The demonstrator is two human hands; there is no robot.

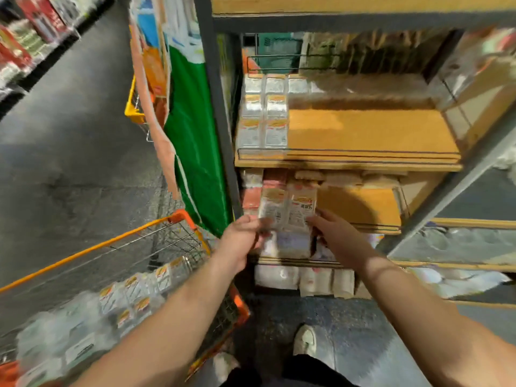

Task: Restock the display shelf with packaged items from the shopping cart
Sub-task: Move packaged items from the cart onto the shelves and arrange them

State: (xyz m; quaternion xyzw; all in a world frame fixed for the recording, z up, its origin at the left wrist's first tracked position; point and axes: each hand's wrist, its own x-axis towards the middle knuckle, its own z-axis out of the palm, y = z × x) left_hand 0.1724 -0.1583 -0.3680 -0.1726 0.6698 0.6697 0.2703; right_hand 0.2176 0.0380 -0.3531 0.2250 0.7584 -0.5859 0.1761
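Hands: left hand [242, 236] and right hand [336, 234] both grip one pack [287, 209], one on each lower corner, fingers curled round its bottom edge.
Display shelf [371, 135]: middle board mostly bare to the right; two columns of same packs [264, 118] fill its left front corner behind a wire rail.
Shopping cart [117, 277]: orange-rimmed, at lower left, more packs [134, 294] still inside.
Lower board [360, 205]: bare patch right of held pack, stock behind and to its left.
Pack position: held upright in front of lower board's left end, not yet set down.
Pack handling: likely light, film-wrapped, soft and a bit slippery; looks like a twin bundle, so support both sides from below.
Obstacles: wire rail along front edge, dark upright post just left, green banner [195, 135] beside it.
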